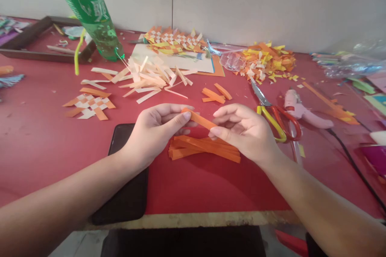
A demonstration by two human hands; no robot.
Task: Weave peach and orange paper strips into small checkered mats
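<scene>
An orange paper strip (pixel 199 119) is stretched between both hands above the table. My left hand (pixel 163 123) pinches its left end between thumb and fingers. At the other end, my right hand (pixel 243 130) grips the strip the same way. Just below and behind the hands lies a stack of orange paper strips (pixel 205 149). A few short folded orange pieces (pixel 214 95) rest beyond the fingers. To the left is a woven orange and white paper piece (pixel 89 105), with a loose heap of pale strips (pixel 150 76) farther back.
Scissors (pixel 271 110) and a pink glue gun (pixel 304 110) with a black cord lie at the right. A phone (pixel 129 192) sits under my left forearm. A green bottle (pixel 90 16) stands by a dark frame (pixel 39 54). Paper scraps (pixel 268 60) pile near the wall.
</scene>
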